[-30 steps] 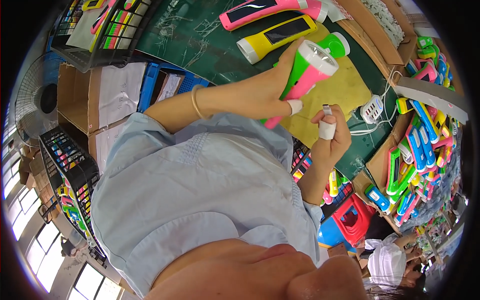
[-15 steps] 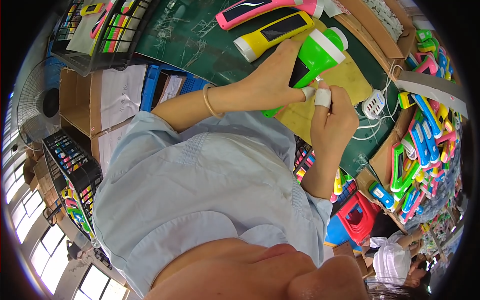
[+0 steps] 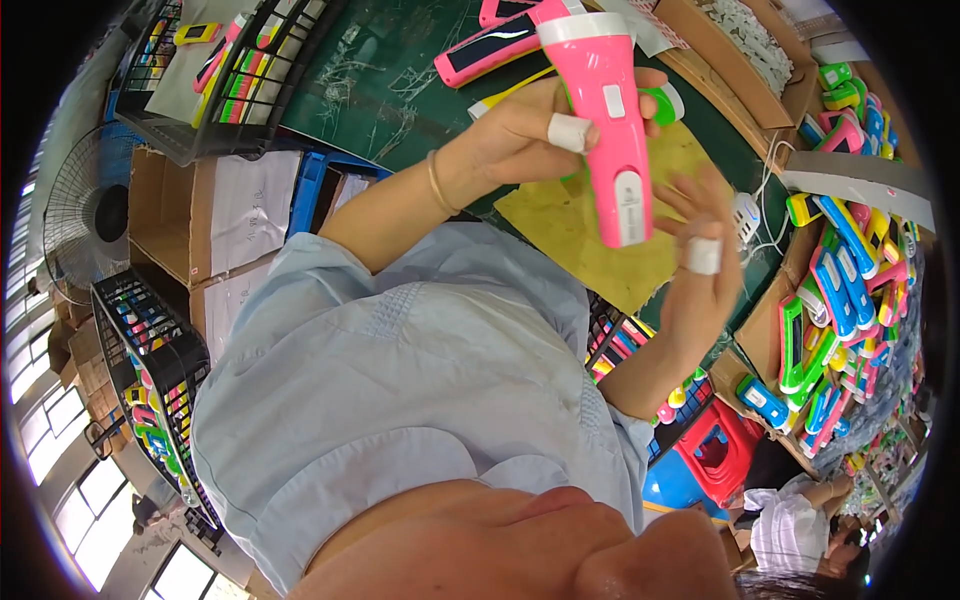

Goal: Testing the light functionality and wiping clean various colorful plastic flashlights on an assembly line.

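Note:
My left hand [image 3: 515, 130], white tape round its thumb, is closed on the narrow body of a pink flashlight [image 3: 612, 120]. This flashlight has a wide white-rimmed head pointing away, a pale button and a light oval panel near its tail. Just right of the tail hovers my right hand [image 3: 702, 245], fingers spread and a little blurred, a taped finger showing and nothing in it. Behind the held flashlight a green flashlight [image 3: 665, 103] shows only in part. Below lies a yellow sheet [image 3: 550, 225]. Another pink flashlight [image 3: 490, 50] and a mostly covered yellow one lie farther off.
A white multi-port charger [image 3: 745, 215] with loose cables sits right of the sheet. Cardboard boxes [image 3: 740, 60] edge the green table at the far right; a heap of colourful flashlights [image 3: 850, 270] lies beyond. Black wire baskets [image 3: 215, 110] stand left, near a fan [image 3: 95, 205].
Half a second ago my left hand held a green flashlight; now a pink one is in it. My right hand, then pinched close beside the green flashlight's head, has opened and moved right and nearer me.

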`<state>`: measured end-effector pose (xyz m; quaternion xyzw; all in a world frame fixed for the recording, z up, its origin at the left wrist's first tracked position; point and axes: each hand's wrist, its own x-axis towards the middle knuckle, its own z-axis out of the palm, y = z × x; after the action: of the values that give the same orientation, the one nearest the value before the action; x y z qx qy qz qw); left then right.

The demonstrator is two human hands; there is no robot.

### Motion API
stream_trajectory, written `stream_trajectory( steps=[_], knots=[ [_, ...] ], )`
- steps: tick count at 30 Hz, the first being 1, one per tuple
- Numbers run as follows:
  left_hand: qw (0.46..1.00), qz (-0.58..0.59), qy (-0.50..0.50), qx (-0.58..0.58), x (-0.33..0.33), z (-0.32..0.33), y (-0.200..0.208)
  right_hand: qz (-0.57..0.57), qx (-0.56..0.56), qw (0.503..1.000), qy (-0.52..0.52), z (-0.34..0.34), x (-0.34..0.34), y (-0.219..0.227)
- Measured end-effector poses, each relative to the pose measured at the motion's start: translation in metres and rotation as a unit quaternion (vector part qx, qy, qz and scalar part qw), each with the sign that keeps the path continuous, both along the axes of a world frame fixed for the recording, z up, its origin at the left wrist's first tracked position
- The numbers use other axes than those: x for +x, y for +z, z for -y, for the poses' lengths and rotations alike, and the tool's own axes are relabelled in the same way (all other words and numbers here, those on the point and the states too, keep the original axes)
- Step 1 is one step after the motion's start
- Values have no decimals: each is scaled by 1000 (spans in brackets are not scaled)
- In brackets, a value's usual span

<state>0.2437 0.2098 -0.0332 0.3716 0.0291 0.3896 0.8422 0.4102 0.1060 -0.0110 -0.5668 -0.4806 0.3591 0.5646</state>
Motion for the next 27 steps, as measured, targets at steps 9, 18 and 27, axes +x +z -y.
stream_trajectory(
  steps=[9,18,27],
  knots=[
    [994,32,72,-79,7,-5,-10,409,110,902,-85,-12,-47,-20],
    [891,-218,346,194,-40,-117,-2,101,32,889,-446,-17,120,-4],
    [278,-794,393,371,-150,-347,-89,397,-179,689,-579,-47,332,20]
  ],
)
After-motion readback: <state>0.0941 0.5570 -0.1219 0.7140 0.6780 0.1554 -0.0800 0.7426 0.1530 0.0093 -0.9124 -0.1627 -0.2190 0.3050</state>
